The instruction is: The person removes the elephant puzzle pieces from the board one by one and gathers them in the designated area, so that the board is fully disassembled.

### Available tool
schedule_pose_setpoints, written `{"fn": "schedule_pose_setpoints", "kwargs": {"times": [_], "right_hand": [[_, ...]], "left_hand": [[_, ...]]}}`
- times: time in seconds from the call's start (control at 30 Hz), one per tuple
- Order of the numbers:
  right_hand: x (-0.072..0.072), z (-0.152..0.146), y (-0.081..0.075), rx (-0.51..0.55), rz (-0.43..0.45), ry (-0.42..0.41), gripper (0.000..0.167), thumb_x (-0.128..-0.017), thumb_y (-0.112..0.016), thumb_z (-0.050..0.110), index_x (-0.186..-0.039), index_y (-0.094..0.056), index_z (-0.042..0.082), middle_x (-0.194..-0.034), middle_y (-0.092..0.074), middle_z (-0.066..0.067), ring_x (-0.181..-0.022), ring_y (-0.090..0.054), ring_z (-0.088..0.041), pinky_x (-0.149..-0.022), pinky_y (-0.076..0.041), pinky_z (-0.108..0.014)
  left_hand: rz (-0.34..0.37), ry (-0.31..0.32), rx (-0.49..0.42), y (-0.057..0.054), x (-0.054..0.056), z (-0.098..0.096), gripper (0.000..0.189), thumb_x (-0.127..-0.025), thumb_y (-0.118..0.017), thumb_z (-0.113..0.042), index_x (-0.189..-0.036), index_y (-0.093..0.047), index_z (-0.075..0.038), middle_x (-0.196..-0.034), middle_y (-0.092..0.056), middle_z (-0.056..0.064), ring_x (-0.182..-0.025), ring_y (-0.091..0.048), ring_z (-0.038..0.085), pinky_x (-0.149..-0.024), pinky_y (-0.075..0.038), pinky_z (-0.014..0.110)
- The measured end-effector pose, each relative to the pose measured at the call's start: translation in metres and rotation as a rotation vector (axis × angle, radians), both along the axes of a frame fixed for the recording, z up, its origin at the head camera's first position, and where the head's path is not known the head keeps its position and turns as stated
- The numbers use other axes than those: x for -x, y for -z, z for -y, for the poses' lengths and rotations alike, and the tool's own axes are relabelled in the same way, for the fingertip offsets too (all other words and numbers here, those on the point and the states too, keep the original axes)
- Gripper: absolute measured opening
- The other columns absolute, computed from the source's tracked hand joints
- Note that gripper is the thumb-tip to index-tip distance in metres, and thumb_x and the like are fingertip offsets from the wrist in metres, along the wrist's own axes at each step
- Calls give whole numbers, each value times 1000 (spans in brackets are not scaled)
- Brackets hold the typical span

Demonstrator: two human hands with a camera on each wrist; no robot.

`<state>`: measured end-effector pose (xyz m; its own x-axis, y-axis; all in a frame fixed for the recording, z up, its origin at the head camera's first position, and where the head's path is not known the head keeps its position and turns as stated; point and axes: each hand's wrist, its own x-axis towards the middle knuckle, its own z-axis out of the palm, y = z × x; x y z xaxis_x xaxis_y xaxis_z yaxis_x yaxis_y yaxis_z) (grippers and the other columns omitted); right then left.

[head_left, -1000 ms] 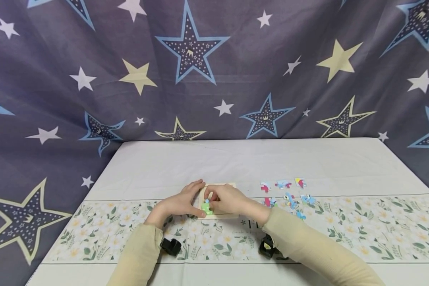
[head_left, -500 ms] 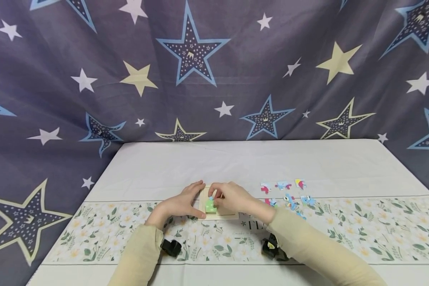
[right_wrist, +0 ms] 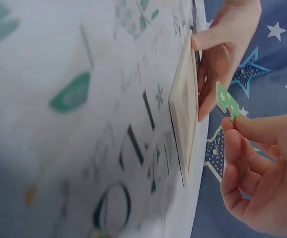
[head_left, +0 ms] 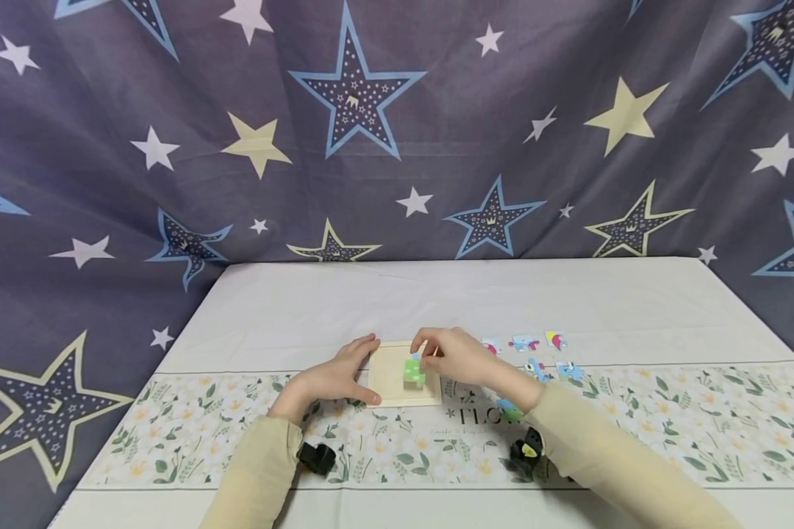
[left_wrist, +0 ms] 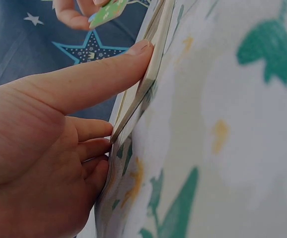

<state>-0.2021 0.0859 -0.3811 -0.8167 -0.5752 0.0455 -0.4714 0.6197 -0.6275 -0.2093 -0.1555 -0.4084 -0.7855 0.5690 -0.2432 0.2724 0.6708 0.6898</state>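
My right hand (head_left: 459,356) pinches a green puzzle piece (head_left: 413,373) with a small blue tab between thumb and index finger, held above the wooden puzzle tray (head_left: 389,367). In the right wrist view the green piece (right_wrist: 227,103) shows white flower marks and hangs apart from the tray (right_wrist: 185,99). Along the tray's left side rests my left hand (head_left: 337,373), fingers and thumb spread. The left wrist view shows that thumb (left_wrist: 108,69) lying straight on the tray's rim (left_wrist: 156,54), with the other fingers against its side. No piece is visible inside the tray.
Several loose puzzle pieces lie right of the tray, among them a yellow and pink piece (head_left: 556,339) and a blue one (head_left: 569,369). A green and blue piece (head_left: 509,410) is partly hidden by my right forearm. The tablecloth (head_left: 344,294) meets a starry curtain (head_left: 423,147) behind.
My right hand has lifted the green puzzle piece from the tray's left part and moved it rightward, uncovering more of the tray. The left hand has stayed put.
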Motion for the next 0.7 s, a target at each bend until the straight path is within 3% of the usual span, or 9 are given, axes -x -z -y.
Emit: {"fn": "schedule_pose_setpoints", "kwargs": {"times": [0.2,0.7], "right_hand": [[0,-18,-3,20,2,2,16,-89,-57,10,-105,-61,9,-80,-64,-2,-64,-59,-18,-53,-44,-23],[-5,-58,-3,37,21,70,16,-88,-59,11,-104,-61,8,-81,-61,-2,-57,-53,-19,-50,-42,-26]], "left_hand": [[-13,5,-7,1,1,1,99,-73,-75,-29,-146,-15,-2,-152,-4,15,-139,-1,34,-107,-15,56],[-23,20,0,1,1,2,99,-73,-75,-31,-146,-14,-3,-152,-2,15,-139,0,34,-107,-14,56]]}}
